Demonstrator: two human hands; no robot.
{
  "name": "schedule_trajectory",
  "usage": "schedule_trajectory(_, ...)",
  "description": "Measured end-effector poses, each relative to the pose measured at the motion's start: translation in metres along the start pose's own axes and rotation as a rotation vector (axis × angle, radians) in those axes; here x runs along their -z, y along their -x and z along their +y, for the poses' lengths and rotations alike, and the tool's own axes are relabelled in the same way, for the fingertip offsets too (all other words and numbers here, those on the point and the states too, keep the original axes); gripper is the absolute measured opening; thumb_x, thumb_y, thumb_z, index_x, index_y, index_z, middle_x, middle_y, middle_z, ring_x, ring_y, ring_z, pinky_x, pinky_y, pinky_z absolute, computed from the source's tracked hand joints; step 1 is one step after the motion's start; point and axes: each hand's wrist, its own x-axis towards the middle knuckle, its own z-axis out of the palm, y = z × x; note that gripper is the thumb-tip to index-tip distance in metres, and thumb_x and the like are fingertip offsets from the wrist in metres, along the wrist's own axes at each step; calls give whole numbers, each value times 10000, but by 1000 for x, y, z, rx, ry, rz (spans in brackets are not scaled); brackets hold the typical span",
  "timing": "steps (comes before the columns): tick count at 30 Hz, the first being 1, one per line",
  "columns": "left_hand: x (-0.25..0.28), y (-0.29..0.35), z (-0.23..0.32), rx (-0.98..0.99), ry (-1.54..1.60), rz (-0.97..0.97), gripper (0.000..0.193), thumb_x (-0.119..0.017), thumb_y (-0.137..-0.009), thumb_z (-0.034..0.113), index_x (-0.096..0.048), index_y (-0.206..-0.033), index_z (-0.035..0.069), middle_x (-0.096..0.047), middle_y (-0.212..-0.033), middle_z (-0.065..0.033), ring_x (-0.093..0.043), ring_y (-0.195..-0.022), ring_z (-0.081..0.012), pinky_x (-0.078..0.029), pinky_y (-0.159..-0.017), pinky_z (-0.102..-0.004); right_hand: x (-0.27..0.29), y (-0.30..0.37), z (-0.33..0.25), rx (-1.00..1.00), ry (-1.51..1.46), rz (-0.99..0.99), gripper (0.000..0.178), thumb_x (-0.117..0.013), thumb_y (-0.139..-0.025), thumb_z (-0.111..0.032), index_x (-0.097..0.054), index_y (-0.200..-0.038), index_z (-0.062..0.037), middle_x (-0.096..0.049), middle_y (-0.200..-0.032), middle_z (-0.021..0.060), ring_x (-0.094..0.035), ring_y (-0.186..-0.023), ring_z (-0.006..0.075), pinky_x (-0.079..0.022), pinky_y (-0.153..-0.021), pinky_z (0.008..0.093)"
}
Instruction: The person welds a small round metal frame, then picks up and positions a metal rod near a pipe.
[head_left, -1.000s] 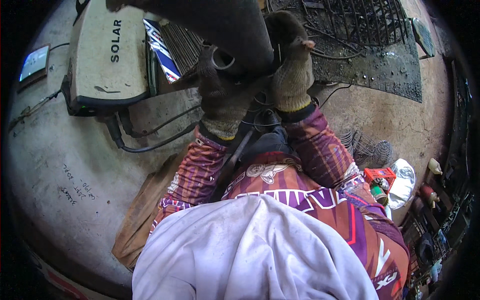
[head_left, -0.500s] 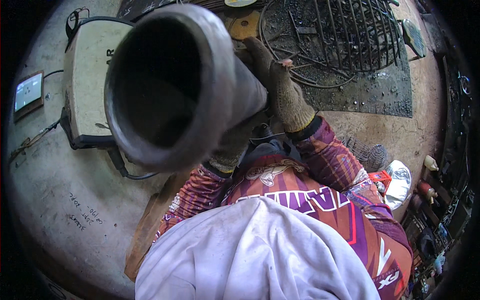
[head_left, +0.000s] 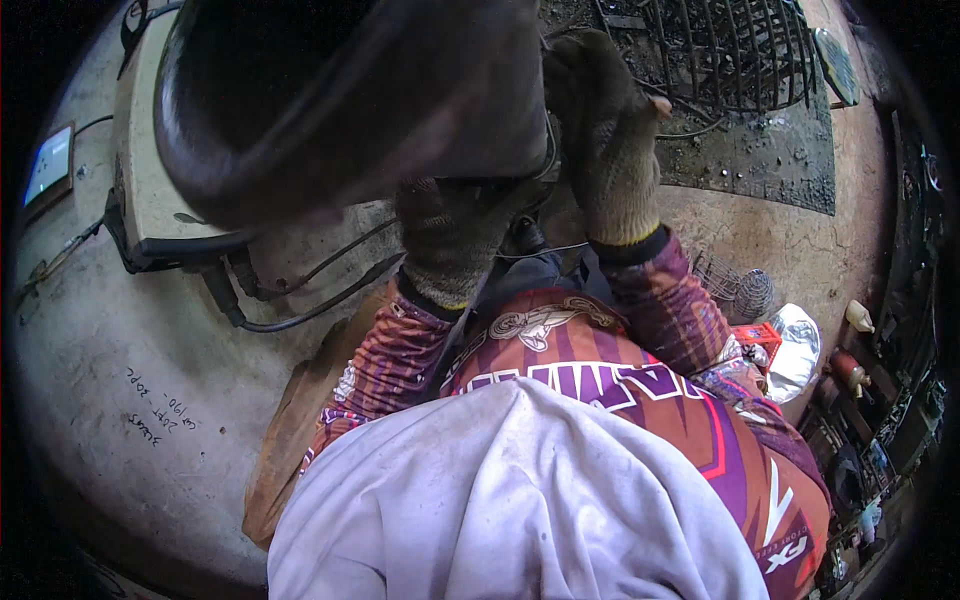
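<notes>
A dark, hollow metal pipe piece (head_left: 450,110) with a wide, thick rim looms close at the upper left. It is blurred by motion, and the top edge cuts off part of it. From below, my left hand (head_left: 440,235), in a knitted work glove, grips its underside; the fingers are partly hidden. My right hand (head_left: 610,130), gloved alike, is closed against the narrower end, with a bare fingertip poking out of the glove. Both forearms come up in patterned maroon sleeves.
A beige machine box (head_left: 145,120) with black cables (head_left: 330,310) stands left, near a small screen (head_left: 48,172). A round cage of metal bars (head_left: 730,55) rests on a gritty plate (head_left: 770,170). Lower down lie a wooden board (head_left: 285,440) and a red box (head_left: 757,342).
The pipe piece has moved up, partly out of the picture, and its open end has turned away upward. My right hand has shifted slightly right; more of my left hand shows.
</notes>
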Motion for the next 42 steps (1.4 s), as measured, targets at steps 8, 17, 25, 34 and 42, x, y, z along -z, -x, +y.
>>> schedule_trajectory(8,-23,16,-39,60,31,-128,598,-883,-734,314,-623,-1206,55,-665,-1203,-89,-658,-1054,-266,-498,-954,-395,-45,1,-20,-73,249,117,856,-272,-988,-686,-294,-1530,-24,-392,-1525,143,-387,-1395,242,-300,-1164,378)
schedule_trajectory(17,7,-1,11,30,42,-137,643,-881,-743,249,-573,-1273,54,-693,-1132,-119,-699,-1005,-271,-555,-904,-407,-44,-11,-36,-251,282,-96,904,-225,-963,-729,-280,-1535,-31,-392,-1526,139,-410,-1373,241,-316,-1150,377)
schedule_trajectory(25,1,-11,0,180,604,140,854,-929,-665,285,-449,-1309,-3,-620,-1175,-164,-637,-1076,-281,-530,-892,-381,-22,-26,-20,-161,383,-255,650,-334,-1035,-468,-302,-1524,-41,-430,-1492,186,-450,-1360,295,-343,-1135,389)
schedule_trajectory(34,-5,1,-15,159,342,148,903,-940,-637,215,-374,-1300,-23,-645,-1167,-178,-661,-1056,-274,-534,-903,-383,-40,5,-59,-389,1040,240,497,-570,-925,-365,-615,-1296,-38,-670,-1208,198,-641,-1137,301,-485,-974,394)
schedule_trajectory(42,-9,29,-6,131,101,365,1076,-915,-673,440,-296,-1435,-1,-554,-1298,-201,-592,-1135,-320,-522,-919,-427,-42,0,-58,-391,1264,117,403,-581,-963,-284,-641,-1228,12,-715,-1063,154,-680,-917,197,-531,-804,316)
